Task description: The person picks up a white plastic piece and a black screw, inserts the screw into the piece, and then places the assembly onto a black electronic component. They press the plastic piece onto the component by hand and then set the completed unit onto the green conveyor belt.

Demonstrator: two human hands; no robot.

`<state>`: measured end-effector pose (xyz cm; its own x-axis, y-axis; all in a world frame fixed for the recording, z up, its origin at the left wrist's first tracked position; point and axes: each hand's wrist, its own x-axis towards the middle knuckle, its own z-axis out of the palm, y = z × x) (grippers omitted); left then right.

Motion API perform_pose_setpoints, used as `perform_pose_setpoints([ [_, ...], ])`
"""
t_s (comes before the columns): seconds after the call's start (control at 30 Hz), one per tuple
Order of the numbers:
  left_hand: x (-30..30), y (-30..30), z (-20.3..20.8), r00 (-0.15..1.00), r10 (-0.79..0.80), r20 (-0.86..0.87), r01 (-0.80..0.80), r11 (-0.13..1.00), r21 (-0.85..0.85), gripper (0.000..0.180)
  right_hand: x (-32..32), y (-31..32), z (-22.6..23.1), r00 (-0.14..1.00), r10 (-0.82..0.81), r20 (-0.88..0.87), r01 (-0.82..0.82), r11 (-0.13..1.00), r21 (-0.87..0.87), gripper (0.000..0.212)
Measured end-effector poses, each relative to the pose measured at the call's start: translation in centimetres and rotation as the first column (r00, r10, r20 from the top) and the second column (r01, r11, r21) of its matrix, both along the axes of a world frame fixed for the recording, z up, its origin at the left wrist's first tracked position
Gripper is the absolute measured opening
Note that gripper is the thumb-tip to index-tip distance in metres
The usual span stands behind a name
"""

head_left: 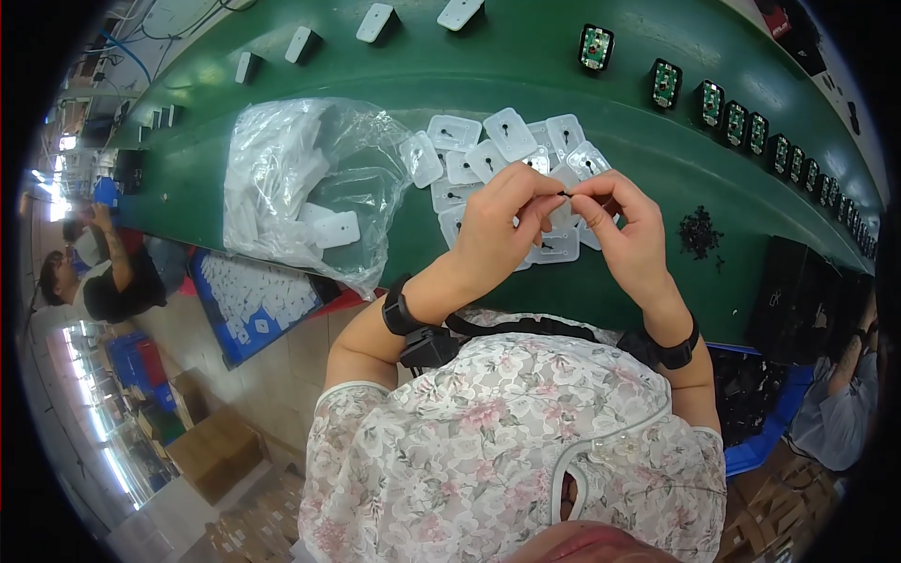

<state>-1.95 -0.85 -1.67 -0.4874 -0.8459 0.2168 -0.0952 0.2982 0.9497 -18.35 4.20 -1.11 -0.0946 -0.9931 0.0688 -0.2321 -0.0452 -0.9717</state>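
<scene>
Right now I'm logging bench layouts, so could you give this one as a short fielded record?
Surface: green table
Left hand: pinching a small black piece
Right hand: fingertips at that piece; exact grip unclear
Around hands: spread white covers, many bearing a black piece
Left side: clear bag containing white pieces
Right side: black parts pile
Far right: row of black housings with green circuit boards

- The blouse (479,422) is of whitish lace, with pink and grey flowers.
- Its left sleeve (349,399) is short.
- A curved grey trim (601,434) goes along the front, beside a small opening (569,495).
- The left wrist wears a black band (398,310), with a black box (429,347) near it.
- The right wrist wears a black strap (678,352).
- The left hand (497,220) and right hand (633,239) are bare.
</scene>
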Motion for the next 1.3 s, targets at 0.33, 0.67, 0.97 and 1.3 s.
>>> perform_pose_setpoints([
  [0.33, -0.4, 0.3, -0.4, 0.959, 0.029, -0.283, 0.108, 0.883, 0.457, 0.035, 0.3, -0.2, 0.0, 0.981, -0.103, -0.165, 0.073, 0.981, -0.178, 0.007],
  [0.67, -0.4, 0.5, -1.3, 0.932, 0.021, -0.362, 0.13, 0.913, 0.387, 0.017, 0.4, -0.3, -1.1, 0.998, -0.066, -0.025, 0.064, 0.996, -0.056, 0.007],
  [0.97, -0.4, 0.3, -1.2, 0.931, 0.035, -0.364, 0.096, 0.937, 0.337, 0.014, 0.6, -0.2, -1.5, 0.986, -0.165, -0.038, 0.152, 0.963, -0.224, 0.017],
  [1.3, 0.4, -0.6, 0.3, 0.956, -0.051, -0.289, 0.173, 0.893, 0.415, 0.015, -0.9, -1.4, 1.0, 0.991, 0.088, 0.105, -0.101, 0.988, 0.121, 0.024],
])
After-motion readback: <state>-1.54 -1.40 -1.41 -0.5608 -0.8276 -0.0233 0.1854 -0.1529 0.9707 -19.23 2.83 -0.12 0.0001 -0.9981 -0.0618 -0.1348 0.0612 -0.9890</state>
